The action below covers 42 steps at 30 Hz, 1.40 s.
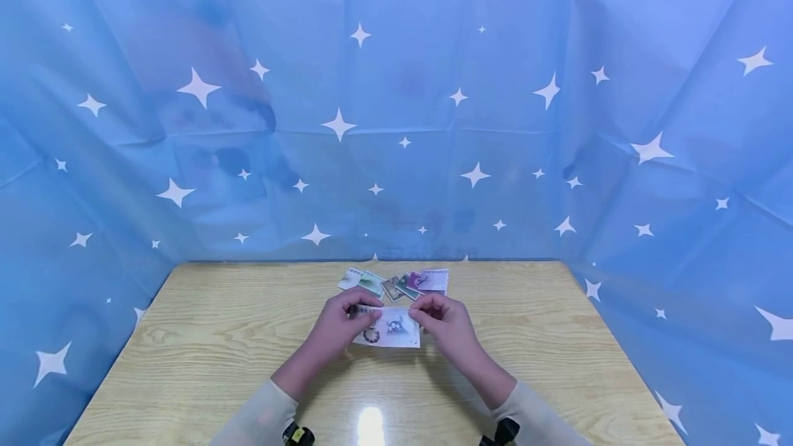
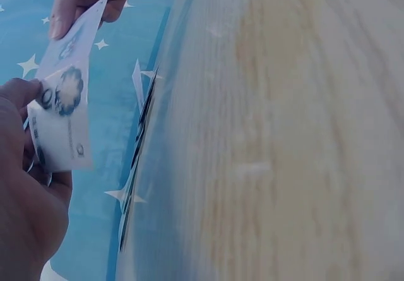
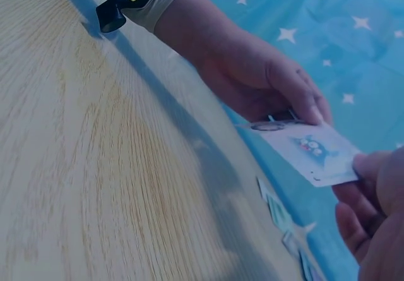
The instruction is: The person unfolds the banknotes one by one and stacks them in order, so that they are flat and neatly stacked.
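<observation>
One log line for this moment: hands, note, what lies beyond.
left hand: pinches printed note | right hand: pinches printed note | printed note: held above table | beyond it: loose row of other notes

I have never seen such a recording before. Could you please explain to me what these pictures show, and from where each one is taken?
There is no machine here: a person works with two bare hands. The head picture comes from a camera worn on the head, looking forward and down. The other two come from cameras worn on the left and right wrists, so the same scene looks tilted there.

The left hand and the right hand pinch one printed paper note between them, raised off the wooden table. Behind it, near the far edge, several more printed notes lie in an overlapping row. A blue curtain with white stars stands beyond the table.
</observation>
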Each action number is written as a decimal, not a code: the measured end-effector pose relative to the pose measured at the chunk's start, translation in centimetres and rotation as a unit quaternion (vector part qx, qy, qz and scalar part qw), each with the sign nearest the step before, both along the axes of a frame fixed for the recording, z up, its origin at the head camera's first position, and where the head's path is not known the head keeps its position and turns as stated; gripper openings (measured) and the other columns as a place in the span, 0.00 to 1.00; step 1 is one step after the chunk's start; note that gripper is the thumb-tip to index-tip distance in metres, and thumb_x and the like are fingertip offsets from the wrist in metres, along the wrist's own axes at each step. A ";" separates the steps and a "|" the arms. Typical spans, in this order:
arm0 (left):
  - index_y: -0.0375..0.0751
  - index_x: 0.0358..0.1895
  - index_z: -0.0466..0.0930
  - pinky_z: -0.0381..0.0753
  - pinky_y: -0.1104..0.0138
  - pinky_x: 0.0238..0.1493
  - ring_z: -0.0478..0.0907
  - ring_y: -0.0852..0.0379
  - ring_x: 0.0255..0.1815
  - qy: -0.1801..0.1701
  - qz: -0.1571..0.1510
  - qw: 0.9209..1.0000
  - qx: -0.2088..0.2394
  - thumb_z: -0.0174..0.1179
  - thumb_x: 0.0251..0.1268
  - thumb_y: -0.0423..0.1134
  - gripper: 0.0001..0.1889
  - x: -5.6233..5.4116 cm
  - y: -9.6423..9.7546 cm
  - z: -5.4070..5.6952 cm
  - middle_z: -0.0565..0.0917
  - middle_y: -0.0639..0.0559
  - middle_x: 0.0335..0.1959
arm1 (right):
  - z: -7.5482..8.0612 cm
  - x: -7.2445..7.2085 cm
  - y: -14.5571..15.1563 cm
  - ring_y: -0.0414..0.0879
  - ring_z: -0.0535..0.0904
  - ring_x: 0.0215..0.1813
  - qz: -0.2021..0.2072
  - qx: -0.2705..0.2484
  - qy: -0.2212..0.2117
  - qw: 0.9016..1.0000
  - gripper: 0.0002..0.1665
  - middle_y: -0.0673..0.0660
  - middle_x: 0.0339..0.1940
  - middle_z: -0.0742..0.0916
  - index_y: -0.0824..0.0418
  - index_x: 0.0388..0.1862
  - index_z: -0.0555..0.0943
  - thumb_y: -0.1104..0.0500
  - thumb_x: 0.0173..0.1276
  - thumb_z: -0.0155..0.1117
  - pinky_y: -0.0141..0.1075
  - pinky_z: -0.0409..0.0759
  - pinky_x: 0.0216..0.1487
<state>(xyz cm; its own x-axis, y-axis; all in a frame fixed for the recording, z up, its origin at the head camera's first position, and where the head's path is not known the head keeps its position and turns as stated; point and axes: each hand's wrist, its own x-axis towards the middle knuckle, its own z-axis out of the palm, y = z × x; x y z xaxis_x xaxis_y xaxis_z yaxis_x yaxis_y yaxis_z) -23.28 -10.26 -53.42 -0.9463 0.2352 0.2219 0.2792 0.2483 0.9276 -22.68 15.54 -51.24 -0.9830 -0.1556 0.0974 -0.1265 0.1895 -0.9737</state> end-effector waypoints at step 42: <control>0.45 0.49 0.91 0.78 0.68 0.37 0.78 0.54 0.36 -0.038 -0.015 0.999 0.000 0.71 0.76 0.33 0.05 -0.3 -2.6 0.0 0.87 0.51 0.39 | -0.3 -0.3 2.2 0.45 0.80 0.35 -0.001 0.031 -0.009 0.999 0.03 0.60 0.40 0.88 0.63 0.46 0.89 0.67 0.77 0.73 0.34 0.84 0.38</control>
<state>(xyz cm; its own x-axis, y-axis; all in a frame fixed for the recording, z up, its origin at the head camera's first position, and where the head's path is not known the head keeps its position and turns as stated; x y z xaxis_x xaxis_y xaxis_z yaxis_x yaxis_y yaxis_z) -23.58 -12.89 -53.45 -0.9528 0.2636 0.1507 0.2161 0.2400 0.9464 -22.95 17.73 -51.54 -0.9846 -0.1597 0.0705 -0.1095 0.2503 -0.9620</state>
